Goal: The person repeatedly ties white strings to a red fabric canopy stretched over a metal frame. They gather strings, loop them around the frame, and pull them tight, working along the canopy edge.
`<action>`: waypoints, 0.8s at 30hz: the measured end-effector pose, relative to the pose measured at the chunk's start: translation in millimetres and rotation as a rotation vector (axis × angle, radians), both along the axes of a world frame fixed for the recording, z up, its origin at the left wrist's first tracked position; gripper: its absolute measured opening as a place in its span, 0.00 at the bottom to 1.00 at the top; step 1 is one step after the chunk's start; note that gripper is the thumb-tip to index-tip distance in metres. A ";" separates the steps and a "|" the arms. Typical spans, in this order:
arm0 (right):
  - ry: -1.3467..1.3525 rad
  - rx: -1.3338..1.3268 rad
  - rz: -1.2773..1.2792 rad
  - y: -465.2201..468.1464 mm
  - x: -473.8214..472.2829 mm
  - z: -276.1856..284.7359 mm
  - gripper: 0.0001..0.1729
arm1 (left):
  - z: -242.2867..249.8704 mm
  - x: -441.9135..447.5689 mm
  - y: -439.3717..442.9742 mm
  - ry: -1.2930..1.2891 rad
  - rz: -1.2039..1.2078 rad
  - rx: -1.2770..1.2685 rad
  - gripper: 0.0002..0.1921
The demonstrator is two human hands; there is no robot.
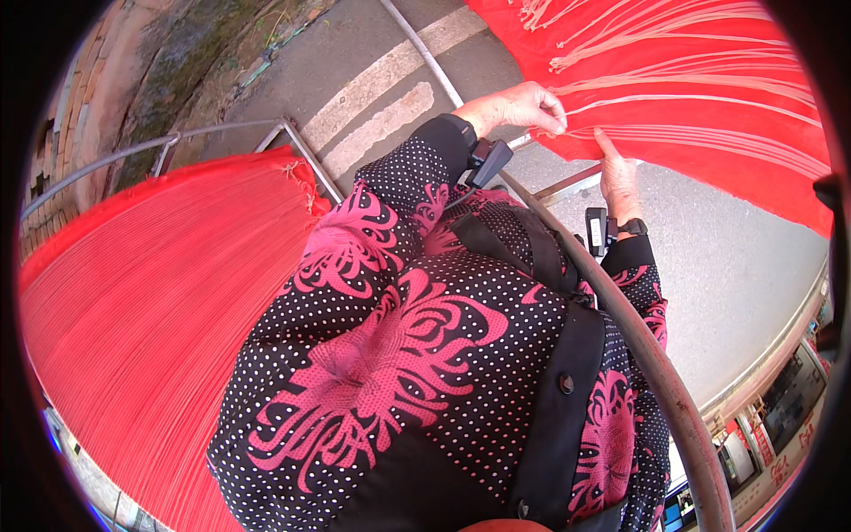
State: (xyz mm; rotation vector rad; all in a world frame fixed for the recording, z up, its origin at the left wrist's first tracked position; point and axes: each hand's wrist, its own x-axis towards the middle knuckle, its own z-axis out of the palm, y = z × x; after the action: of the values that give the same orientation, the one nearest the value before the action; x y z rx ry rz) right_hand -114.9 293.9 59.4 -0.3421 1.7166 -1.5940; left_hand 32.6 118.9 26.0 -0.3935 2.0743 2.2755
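A red cloth (718, 173) with bundles of pale pink threads (705, 135) across its surface stretches over the upper right. My left hand (525, 110) pinches the gathered thread ends at the cloth's near corner between thumb and fingers. Close beside it, my right hand (619, 176) holds the lower edge of the cloth. Its thumb lies on top by the threads, and its other fingers are hidden underneath. Farther up the cloth, several thread bundles end in knotted tufts (562, 64).
A rusty metal pipe (638, 312) curves past my body on the right. Another red cloth (153, 319), finely lined with threads, spreads on a metal frame (312, 159) at left. A pavement (359, 73) with pale stripes and a mossy wall (173, 73) lie beyond.
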 end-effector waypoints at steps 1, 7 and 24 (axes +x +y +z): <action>-0.040 0.054 -0.039 2.2 2.8 -4.5 0.33 | -4.4 2.1 0.3 0.006 0.003 0.008 0.08; -0.033 0.022 -0.114 7.8 4.0 -19.0 0.31 | -26.5 12.4 -4.2 -0.089 0.041 -0.078 0.09; -0.111 0.173 -0.092 28.0 26.5 -22.4 0.27 | -69.9 30.6 -19.2 -0.512 0.315 -0.370 0.17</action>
State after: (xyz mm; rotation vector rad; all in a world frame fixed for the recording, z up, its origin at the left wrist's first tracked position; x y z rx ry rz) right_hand -88.4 321.9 37.0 -0.0881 1.7904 -1.4864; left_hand 63.2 99.7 -43.9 -1.2468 2.2411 1.6396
